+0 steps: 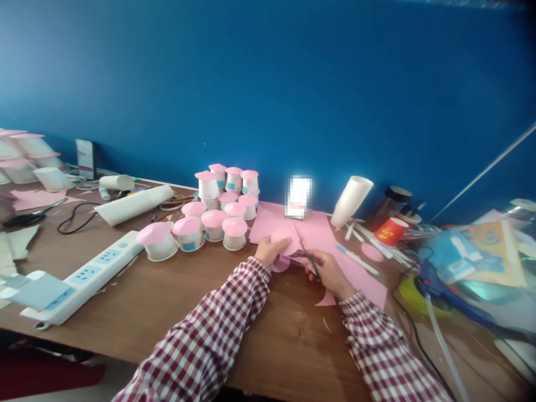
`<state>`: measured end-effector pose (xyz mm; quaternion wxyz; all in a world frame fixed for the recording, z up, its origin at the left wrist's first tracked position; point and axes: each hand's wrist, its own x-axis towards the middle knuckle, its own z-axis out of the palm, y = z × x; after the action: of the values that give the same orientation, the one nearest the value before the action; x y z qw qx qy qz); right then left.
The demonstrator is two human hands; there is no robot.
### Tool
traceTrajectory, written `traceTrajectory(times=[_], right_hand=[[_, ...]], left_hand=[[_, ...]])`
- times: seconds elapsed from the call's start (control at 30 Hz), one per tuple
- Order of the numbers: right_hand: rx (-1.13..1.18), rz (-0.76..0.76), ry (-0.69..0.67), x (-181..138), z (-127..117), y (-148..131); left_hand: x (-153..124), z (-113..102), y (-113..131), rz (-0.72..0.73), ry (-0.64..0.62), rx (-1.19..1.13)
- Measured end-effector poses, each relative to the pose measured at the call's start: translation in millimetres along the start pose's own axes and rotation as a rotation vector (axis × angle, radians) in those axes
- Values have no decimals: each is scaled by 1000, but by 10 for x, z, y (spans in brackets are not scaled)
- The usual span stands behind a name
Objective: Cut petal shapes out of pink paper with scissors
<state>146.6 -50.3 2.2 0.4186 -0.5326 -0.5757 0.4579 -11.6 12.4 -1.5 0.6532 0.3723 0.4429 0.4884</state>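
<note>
Between the thumb and fingers of my left hand [269, 252] is a pink paper circle [285, 239], held a little above the table. My right hand [329, 271] is closed round a pair of scissors [309, 258], whose blades lie against the circle's right edge. Under and behind both hands spreads pink paper [322, 226], and a cut scrap [326, 298] lies by my right wrist. To the left of my hands stand several upturned paper cups [235, 239] with pink cone-shaped tops, some of them stacked.
A power strip [96, 273] and a stack of white cups [136, 204] lie at left. On the right are an upright cup stack [352, 200], a red cup [391, 230], a glue gun [452, 296] and plastic bags [477, 257]. Another person's hand [5, 206] shows at far left.
</note>
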Motion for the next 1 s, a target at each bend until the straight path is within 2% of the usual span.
traceTrajectory(times=[0.8, 1.0], right_hand=[[4, -14, -15, 4, -10, -3], [11, 11, 3, 2, -1, -5]], left_hand=[[39, -20, 5, -10, -24, -30], [-2, -8, 31, -3, 6, -1]])
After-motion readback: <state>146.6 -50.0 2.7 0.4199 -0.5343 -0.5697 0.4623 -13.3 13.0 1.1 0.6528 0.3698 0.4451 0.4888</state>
